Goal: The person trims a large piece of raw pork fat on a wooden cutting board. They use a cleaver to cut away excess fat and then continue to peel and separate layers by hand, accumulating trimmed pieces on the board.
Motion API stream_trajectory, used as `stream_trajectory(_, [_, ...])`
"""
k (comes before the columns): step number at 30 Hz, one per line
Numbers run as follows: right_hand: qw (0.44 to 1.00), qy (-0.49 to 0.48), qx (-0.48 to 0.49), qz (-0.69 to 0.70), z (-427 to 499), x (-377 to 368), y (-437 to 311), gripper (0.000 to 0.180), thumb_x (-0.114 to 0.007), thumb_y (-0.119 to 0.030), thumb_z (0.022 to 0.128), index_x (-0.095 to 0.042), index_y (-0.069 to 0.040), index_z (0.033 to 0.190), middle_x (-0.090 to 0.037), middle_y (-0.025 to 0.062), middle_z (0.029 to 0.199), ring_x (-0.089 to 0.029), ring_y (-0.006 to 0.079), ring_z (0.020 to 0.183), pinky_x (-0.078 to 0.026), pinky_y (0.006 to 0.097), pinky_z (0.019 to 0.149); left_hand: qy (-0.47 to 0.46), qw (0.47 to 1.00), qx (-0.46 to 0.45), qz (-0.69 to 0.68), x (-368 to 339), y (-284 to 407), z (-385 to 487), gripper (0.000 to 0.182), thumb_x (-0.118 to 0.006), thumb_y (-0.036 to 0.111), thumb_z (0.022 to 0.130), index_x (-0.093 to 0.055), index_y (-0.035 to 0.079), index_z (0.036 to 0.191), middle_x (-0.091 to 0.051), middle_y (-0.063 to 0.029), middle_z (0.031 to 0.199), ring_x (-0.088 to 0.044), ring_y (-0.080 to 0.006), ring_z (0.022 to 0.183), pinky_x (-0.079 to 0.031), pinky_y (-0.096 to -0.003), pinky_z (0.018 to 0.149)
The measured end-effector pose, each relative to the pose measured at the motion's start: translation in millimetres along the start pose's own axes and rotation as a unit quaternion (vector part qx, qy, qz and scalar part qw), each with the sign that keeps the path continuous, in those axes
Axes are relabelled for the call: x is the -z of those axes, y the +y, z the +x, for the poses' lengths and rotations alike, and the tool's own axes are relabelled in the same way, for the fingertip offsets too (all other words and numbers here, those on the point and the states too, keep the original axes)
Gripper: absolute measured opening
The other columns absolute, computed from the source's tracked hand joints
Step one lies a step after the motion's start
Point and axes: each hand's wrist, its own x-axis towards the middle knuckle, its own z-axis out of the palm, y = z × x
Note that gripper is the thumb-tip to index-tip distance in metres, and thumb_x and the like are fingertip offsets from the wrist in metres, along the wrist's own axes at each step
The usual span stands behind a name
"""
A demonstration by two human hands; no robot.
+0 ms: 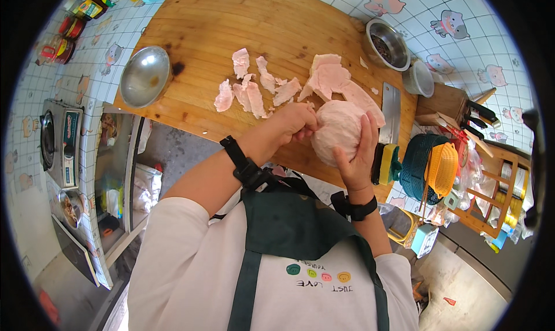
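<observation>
A peeled pomelo (336, 131), round and covered in pale pink pith, is held above the near edge of the wooden tabletop (243, 23). My right hand (359, 153) cups its right and lower side, thumb in front. At its left side, the bent fingers of my left hand (299, 123) pinch the pith; the fingertips are partly hidden. Thick pomelo rind (329, 77) lies opened out just behind the fruit, pink inner side up. Several torn pith pieces (249, 94) are scattered to the left of it.
A cleaver (391, 110) lies right of the rind, near a sponge (386, 164). Farther right are a knife block (442, 102), plastic baskets (422, 168), a steel bowl (388, 45) and a plastic tub (419, 79). Another metal bowl (145, 76) sits at the left edge.
</observation>
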Motion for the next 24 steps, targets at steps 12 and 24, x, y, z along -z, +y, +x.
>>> stream_trajectory(12, [1.000, 0.007, -0.027, 0.010, 4, -2, 1, 0.078, -0.071, -0.034, 0.076, -0.041, 0.000, 0.139, -0.036, 0.0234, 0.145, -0.036, 0.0399, 0.131, -0.027, 0.0465, 0.111, 0.114, 0.837, -0.111, 0.524, 10, -2, -40, 0.014, -0.063, 0.017, 0.082, -0.069, 0.009, 0.092, -0.068, -0.0149, 0.085, -0.065, -0.0310, 0.082, -0.051, -0.0391, 0.071])
stream_trajectory(24, [0.998, 0.016, -0.065, -0.004, 1, -4, 3, 0.079, -0.067, -0.035, 0.079, -0.036, 0.001, 0.142, -0.035, 0.0241, 0.145, -0.033, 0.0396, 0.134, -0.023, 0.0461, 0.113, 0.104, 0.929, -0.205, 0.290, -28, 3, -39, 0.024, -0.074, 0.012, 0.078, -0.062, -0.001, 0.094, -0.066, -0.0075, 0.087, -0.061, -0.0158, 0.080, -0.051, -0.0300, 0.073])
